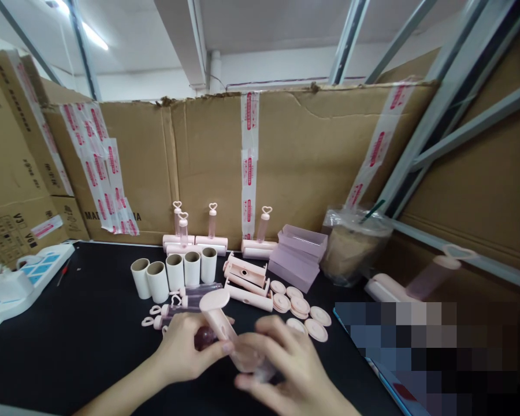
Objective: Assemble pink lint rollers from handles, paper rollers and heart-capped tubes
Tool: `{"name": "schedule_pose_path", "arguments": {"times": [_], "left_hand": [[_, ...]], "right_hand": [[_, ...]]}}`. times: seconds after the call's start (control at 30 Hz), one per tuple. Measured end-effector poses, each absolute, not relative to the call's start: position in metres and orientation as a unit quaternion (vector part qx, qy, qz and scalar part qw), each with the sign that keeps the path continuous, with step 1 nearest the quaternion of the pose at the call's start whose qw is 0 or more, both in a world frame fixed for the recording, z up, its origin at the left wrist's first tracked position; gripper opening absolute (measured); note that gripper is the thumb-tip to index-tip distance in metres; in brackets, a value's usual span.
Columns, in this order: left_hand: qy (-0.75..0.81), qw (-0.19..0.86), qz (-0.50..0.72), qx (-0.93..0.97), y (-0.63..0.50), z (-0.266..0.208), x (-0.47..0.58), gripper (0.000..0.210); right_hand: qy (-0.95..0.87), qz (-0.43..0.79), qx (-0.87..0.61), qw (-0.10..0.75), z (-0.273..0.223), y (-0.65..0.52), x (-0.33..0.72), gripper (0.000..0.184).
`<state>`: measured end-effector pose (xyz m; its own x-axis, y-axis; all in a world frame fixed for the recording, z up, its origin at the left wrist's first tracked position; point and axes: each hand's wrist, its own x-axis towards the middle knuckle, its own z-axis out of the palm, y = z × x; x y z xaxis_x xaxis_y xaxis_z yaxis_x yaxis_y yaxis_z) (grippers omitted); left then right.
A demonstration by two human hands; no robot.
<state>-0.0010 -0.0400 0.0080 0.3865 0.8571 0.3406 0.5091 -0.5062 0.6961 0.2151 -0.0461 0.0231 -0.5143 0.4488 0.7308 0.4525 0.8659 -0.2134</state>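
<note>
My left hand (186, 349) is closed around a pale pink plastic roller frame (220, 320), tilted with its round flat end up. A dark, purplish translucent piece (204, 337) shows between that hand's thumb and fingers. My right hand (292, 358), smeared by motion, curls at the frame's lower end around something clear that is too blurred to name. Behind my left hand lie several translucent handles with pink heart loops (186, 306). Pink roller frames (249, 286) lie beyond the hands, with pink round caps (299, 306) to their right.
White rolls (157, 282) stand upright at left. Rollers with upright heart-loop handles (212, 231) line the cardboard wall (208, 156). A purple open box (294, 260) and a plastic bag-lined container (351, 248) are at back right. A power strip (39, 280) sits far left.
</note>
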Motion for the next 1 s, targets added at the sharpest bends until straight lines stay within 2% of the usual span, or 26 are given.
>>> {"name": "schedule_pose_path", "arguments": {"times": [0.03,0.1,0.23,0.4,0.53,0.6,0.73,0.8,0.9,1.0], "left_hand": [[0.425,0.245,0.342,0.802,-0.039,0.008,0.0,0.028],[0.422,0.231,0.326,0.814,-0.038,0.007,0.002,0.028],[0.429,0.197,0.293,0.832,-0.039,0.005,0.001,0.031],[0.425,0.153,0.246,0.858,-0.049,0.008,-0.005,0.035],[0.376,0.065,0.182,0.906,-0.057,0.012,-0.007,0.029],[0.373,0.02,0.149,0.916,-0.057,0.011,-0.006,0.03],[0.379,-0.06,0.12,0.916,-0.052,0.002,-0.006,0.032],[0.383,-0.085,0.113,0.913,-0.049,-0.002,-0.008,0.034],[0.404,-0.099,0.095,0.904,-0.044,-0.007,-0.011,0.039],[0.424,-0.087,0.068,0.899,-0.039,-0.01,-0.013,0.042]], "right_hand": [[-0.891,-0.013,-0.257,0.373,0.02,-0.048,0.21,0.022],[-0.902,-0.005,-0.258,0.347,0.015,-0.048,0.201,0.017],[-0.889,0.069,-0.282,0.354,0.007,-0.045,0.197,0.005],[-0.85,0.167,-0.343,0.362,0.011,-0.044,0.202,0.007],[-0.816,0.107,-0.395,0.408,0.035,-0.037,0.225,0.01],[-0.805,0.043,-0.436,0.4,0.052,-0.029,0.243,0.012],[-0.789,-0.03,-0.511,0.34,0.08,-0.003,0.274,0.015],[-0.793,-0.047,-0.542,0.273,0.086,0.013,0.279,0.016],[-0.8,-0.074,-0.572,0.162,0.085,0.038,0.269,0.019],[-0.801,-0.08,-0.581,0.117,0.078,0.061,0.246,0.02]]}}
